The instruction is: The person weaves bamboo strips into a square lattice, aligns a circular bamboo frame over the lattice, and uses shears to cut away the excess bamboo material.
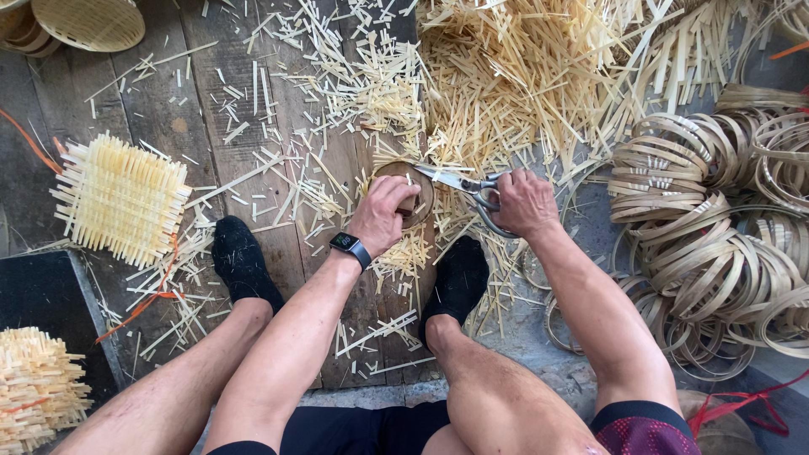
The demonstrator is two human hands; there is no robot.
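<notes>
Left hand (383, 212) fingers grasp a round woven disc (419, 195); right hand (524, 202) fingers grasp scissors (462, 183). Blades open just beyond left fingers; bamboo offcuts (506, 76) lie beyond.

A square woven bamboo mat (120, 199) is laid at the left of the frame, a stack of such mats (35, 389) is seen at lower left, a round woven basket (91, 20) at upper left, coiled bamboo hoops (716, 244) are piled at right, and strip offcuts (506, 76) are scattered across the top over wooden planks (181, 126).
</notes>
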